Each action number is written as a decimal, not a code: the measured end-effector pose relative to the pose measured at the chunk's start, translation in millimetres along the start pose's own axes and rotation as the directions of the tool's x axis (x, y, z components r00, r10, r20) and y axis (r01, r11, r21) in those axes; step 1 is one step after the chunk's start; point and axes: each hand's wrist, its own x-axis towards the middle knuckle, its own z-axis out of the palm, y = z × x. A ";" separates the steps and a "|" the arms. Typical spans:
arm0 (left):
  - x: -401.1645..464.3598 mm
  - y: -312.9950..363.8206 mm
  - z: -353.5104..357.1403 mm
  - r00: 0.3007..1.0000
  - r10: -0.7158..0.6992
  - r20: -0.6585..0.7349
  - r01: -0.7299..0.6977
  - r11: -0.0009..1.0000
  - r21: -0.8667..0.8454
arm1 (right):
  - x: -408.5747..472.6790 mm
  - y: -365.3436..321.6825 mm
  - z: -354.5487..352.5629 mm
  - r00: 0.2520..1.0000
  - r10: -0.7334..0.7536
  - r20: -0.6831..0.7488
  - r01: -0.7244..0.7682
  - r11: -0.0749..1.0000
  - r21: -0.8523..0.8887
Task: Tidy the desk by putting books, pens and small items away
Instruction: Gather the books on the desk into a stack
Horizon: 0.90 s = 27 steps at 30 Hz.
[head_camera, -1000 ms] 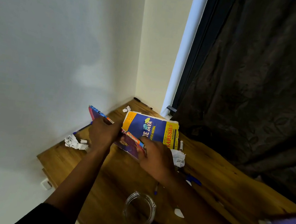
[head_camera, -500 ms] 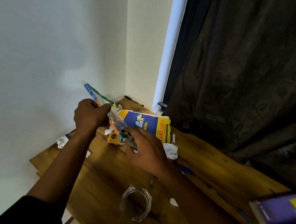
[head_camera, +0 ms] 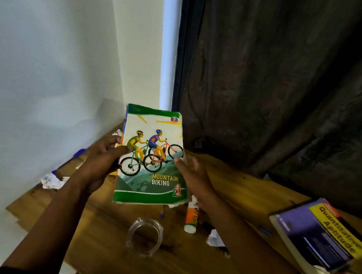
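Both hands hold a thin notebook (head_camera: pixel 153 158) upright above the desk (head_camera: pixel 237 190), cover facing the camera: two cyclists drawn on it, "MOUNTAIN BIKING" printed low, green bands top & bottom. Left hand (head_camera: pixel 101 160) grips the notebook's left edge, thumb on the front cover near the lower cyclist, fingers curled behind. Right hand (head_camera: pixel 190 172) is at the right edge, thumb tip on the cover by the rear wheel, other fingers behind the book so can't tell how tight they are; reads as a pinch. Notebook is off the surface, in the air over the back-left part of the desk, near the wall corner.

On the desk below the book: clear plastic ring-shaped lid (head_camera: pixel 144 235) near the front, lying flat. Glue stick (head_camera: pixel 192 216), white w/ orange label, lies just right of it, under the right wrist. A pen (head_camera: pixel 162 212) w/ blue end pokes out beneath the notebook's lower edge. Crumpled paper (head_camera: pixel 51 180) at the desk's left edge by the wall; another scrap (head_camera: pixel 216 240) near the right forearm. Thick purple textbook (head_camera: pixel 321 238) w/ yellow "Quantitative Aptitude" title sits at far right, tilted, blurry. Dark curtain (head_camera: pixel 286 81) hangs behind the desk.
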 end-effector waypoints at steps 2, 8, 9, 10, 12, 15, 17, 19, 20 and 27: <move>-14.6 -12.7 16.8 0.995 -0.027 0.094 0.032 0.998 -0.048 | -9.0 11.1 -29.3 0.996 0.079 0.042 -0.085 0.979 0.183; -70.6 -64.8 84.4 0.978 -0.091 0.186 0.083 0.995 0.053 | -82.3 42.1 -126.1 0.986 0.165 0.019 -0.166 0.982 0.084; -81.7 -73.0 97.6 0.972 -0.112 0.204 0.099 0.992 0.075 | -97.2 49.1 -141.7 0.986 0.168 0.011 -0.168 0.984 0.056; -91.3 -81.7 111.6 0.966 -0.141 0.216 0.124 0.988 0.091 | -111.1 56.1 -157.0 0.985 0.174 0.003 -0.174 0.984 0.033; -109.9 -96.6 139.5 0.952 -0.203 0.230 0.178 0.976 0.128 | -135.9 69.9 -182.4 0.978 0.205 -0.038 -0.205 0.979 0.006; -134.7 -115.8 179.6 0.935 -0.276 0.220 0.238 0.953 0.186 | -171.7 92.9 -215.7 0.959 0.239 -0.149 -0.243 0.970 -0.011; -147.9 -128.4 201.4 0.925 -0.320 0.207 0.274 0.936 0.222 | -193.4 108.9 -231.1 0.940 0.258 -0.221 -0.277 0.959 -0.058; -162.4 -143.9 221.4 0.921 -0.327 0.213 0.259 0.921 0.291 | -214.4 125.3 -244.6 0.921 0.288 -0.263 -0.323 0.941 -0.100; -171.9 -150.9 230.0 0.929 -0.296 0.224 0.216 0.922 0.322 | -224.4 133.1 -249.9 0.912 0.300 -0.279 -0.344 0.931 -0.122; -211.3 -204.3 264.0 0.935 -0.191 0.298 -0.005 0.834 0.552 | -280.0 185.4 -266.5 0.885 0.292 -0.364 -0.407 0.865 -0.295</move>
